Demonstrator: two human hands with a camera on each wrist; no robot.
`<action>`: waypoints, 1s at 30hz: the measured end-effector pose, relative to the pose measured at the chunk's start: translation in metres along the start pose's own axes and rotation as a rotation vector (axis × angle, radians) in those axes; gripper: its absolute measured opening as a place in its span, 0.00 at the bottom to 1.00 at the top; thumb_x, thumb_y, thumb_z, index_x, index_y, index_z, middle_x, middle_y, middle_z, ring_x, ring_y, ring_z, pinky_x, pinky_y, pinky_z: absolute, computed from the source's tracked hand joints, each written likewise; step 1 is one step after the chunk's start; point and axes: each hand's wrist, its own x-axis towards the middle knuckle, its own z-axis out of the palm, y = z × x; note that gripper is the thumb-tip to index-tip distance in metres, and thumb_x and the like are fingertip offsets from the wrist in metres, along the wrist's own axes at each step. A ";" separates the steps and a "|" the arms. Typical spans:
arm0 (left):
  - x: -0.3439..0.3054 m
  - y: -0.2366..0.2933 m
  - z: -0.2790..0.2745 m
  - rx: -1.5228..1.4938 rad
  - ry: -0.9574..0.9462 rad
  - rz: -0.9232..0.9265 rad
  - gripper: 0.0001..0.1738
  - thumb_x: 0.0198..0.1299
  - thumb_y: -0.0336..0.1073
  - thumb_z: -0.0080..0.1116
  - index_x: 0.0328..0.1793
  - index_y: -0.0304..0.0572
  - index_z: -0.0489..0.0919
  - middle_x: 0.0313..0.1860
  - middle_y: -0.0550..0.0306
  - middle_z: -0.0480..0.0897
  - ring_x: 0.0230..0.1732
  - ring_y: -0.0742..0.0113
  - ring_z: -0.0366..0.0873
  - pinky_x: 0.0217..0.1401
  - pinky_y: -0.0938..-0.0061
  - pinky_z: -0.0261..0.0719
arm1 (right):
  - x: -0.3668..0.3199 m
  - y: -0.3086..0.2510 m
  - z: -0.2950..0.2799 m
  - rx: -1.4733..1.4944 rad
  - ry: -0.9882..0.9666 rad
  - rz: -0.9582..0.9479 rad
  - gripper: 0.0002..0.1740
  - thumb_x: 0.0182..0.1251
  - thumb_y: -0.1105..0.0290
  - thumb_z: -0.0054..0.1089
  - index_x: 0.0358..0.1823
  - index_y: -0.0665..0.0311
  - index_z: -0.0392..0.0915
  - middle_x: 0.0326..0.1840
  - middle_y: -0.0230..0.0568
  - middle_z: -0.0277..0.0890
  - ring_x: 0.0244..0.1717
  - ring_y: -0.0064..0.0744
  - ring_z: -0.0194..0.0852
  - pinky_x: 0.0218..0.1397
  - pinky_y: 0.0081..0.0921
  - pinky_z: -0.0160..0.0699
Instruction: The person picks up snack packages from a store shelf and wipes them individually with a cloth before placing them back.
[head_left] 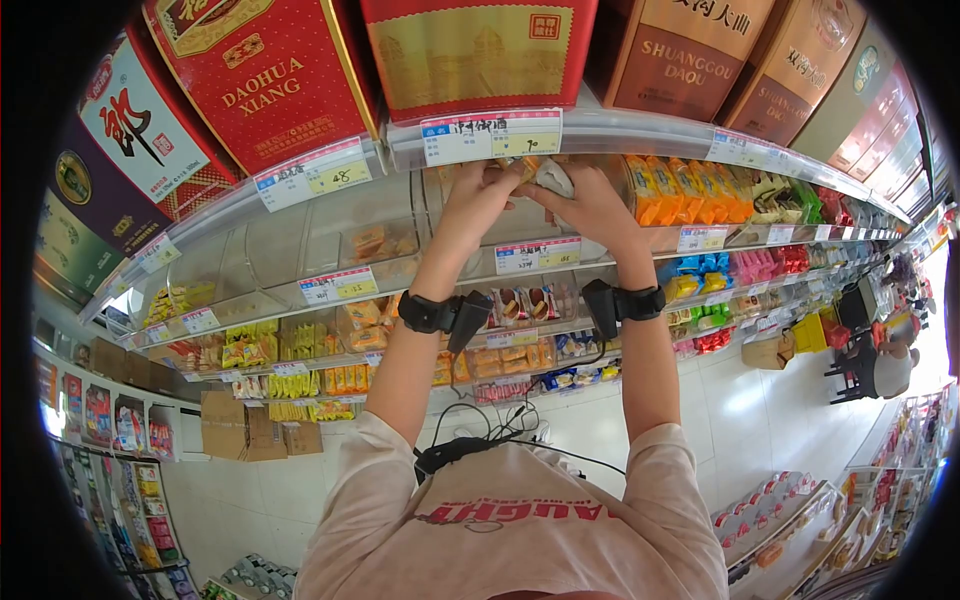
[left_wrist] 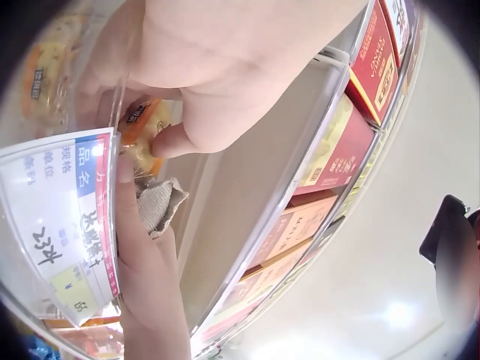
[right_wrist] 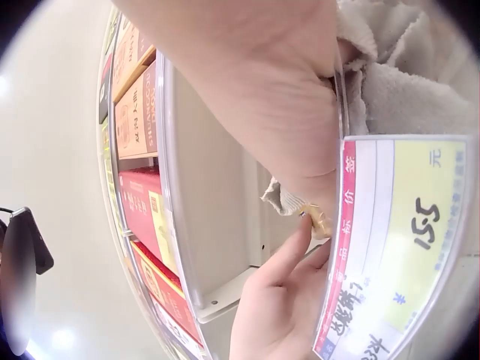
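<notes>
Both hands meet inside a clear-fronted shelf bin, behind its price label [head_left: 537,256]. My left hand [head_left: 480,205] pinches a small snack packet in an orange and yellow wrapper [left_wrist: 152,131], its thumb pressed on the near face. Close against it, my right hand [head_left: 592,208] grips a grey cloth [head_left: 555,178]. In the right wrist view, the bulk of the cloth [right_wrist: 409,97] bunches beside the palm, while one corner sticks out near the packet [right_wrist: 321,223]. The right fingers are partly hidden behind the bin front and the cloth.
Boxed liquor [head_left: 470,60] lines the shelf just above the hands. Orange packets [head_left: 685,190] fill the bin to the right; a few loose packets [head_left: 380,242] lie in one to the left. Lower tiers hold more wrapped snacks [head_left: 525,303]. Cables [head_left: 495,425] hang below the wrists.
</notes>
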 end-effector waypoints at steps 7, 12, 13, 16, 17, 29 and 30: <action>0.001 -0.005 0.003 -0.193 -0.021 -0.036 0.24 0.74 0.47 0.61 0.64 0.34 0.77 0.47 0.54 0.83 0.42 0.67 0.84 0.43 0.74 0.87 | -0.001 -0.003 0.001 -0.001 -0.019 0.022 0.17 0.72 0.62 0.66 0.47 0.73 0.82 0.29 0.47 0.85 0.27 0.33 0.86 0.34 0.31 0.82; -0.001 -0.002 0.001 -0.071 0.095 0.046 0.25 0.66 0.38 0.69 0.65 0.34 0.76 0.47 0.54 0.83 0.44 0.64 0.85 0.46 0.72 0.86 | 0.002 0.015 0.000 0.086 0.224 0.005 0.21 0.76 0.60 0.60 0.56 0.74 0.78 0.34 0.53 0.86 0.36 0.44 0.88 0.44 0.36 0.83; -0.001 -0.002 -0.001 0.030 0.080 0.075 0.26 0.64 0.36 0.71 0.65 0.34 0.77 0.47 0.54 0.83 0.46 0.64 0.85 0.48 0.71 0.85 | 0.004 0.017 0.002 0.076 0.325 -0.050 0.22 0.77 0.59 0.60 0.56 0.75 0.77 0.36 0.55 0.86 0.39 0.48 0.88 0.47 0.38 0.82; 0.006 -0.013 0.000 0.282 -0.034 0.227 0.27 0.58 0.33 0.75 0.63 0.35 0.79 0.51 0.54 0.83 0.49 0.65 0.83 0.52 0.71 0.81 | 0.007 0.021 0.007 0.054 0.498 -0.110 0.25 0.78 0.57 0.59 0.58 0.76 0.77 0.42 0.61 0.86 0.48 0.59 0.86 0.55 0.41 0.80; 0.006 -0.015 0.000 0.264 -0.050 0.219 0.27 0.58 0.34 0.76 0.62 0.35 0.80 0.51 0.54 0.84 0.49 0.66 0.82 0.53 0.71 0.80 | 0.007 0.021 0.008 0.054 0.473 -0.064 0.26 0.78 0.56 0.58 0.58 0.76 0.76 0.44 0.63 0.85 0.51 0.62 0.85 0.56 0.42 0.79; 0.000 -0.002 0.003 0.049 0.023 0.229 0.28 0.54 0.35 0.80 0.60 0.35 0.81 0.53 0.55 0.85 0.49 0.69 0.80 0.52 0.73 0.77 | 0.004 0.018 0.006 -0.068 0.459 -0.078 0.21 0.75 0.65 0.61 0.56 0.79 0.76 0.48 0.71 0.82 0.56 0.73 0.77 0.58 0.46 0.78; -0.001 -0.004 0.003 0.063 0.043 0.225 0.28 0.54 0.34 0.80 0.60 0.35 0.81 0.53 0.55 0.85 0.49 0.69 0.80 0.52 0.73 0.77 | 0.004 0.016 0.006 -0.078 0.535 -0.116 0.20 0.75 0.66 0.60 0.57 0.79 0.76 0.49 0.71 0.81 0.56 0.73 0.77 0.58 0.46 0.78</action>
